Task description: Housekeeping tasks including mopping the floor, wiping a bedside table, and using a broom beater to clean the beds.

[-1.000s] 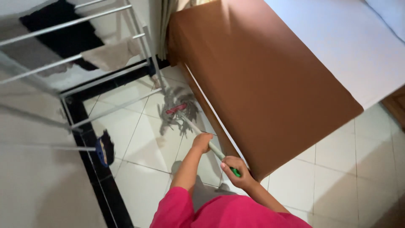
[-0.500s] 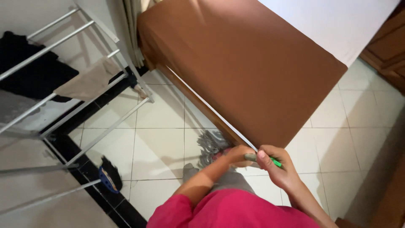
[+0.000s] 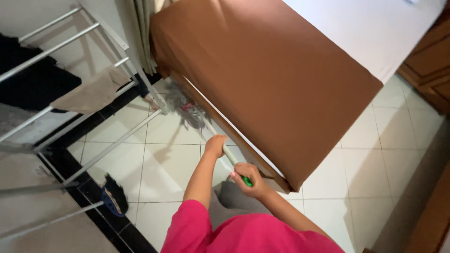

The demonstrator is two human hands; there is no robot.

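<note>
Mop (image 3: 187, 108) head, a tangle of grey strings with a pink patch, lies on the white tile floor (image 3: 164, 164) beside the brown bed base (image 3: 276, 89), near the foot of the drying rack (image 3: 93, 61). Left hand (image 3: 215, 145) wraps closed around the pale handle mid-shaft; right hand (image 3: 247, 176) clenches the green end grip. For a clean stroke, keep the strings flat on the tiles and run them parallel to the bed edge.

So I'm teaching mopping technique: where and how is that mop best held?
On the mop handle, as here: left hand mid-shaft, right hand at the green end, both closing from above. The long shaft slopes down to the mop head by the bed.
</note>
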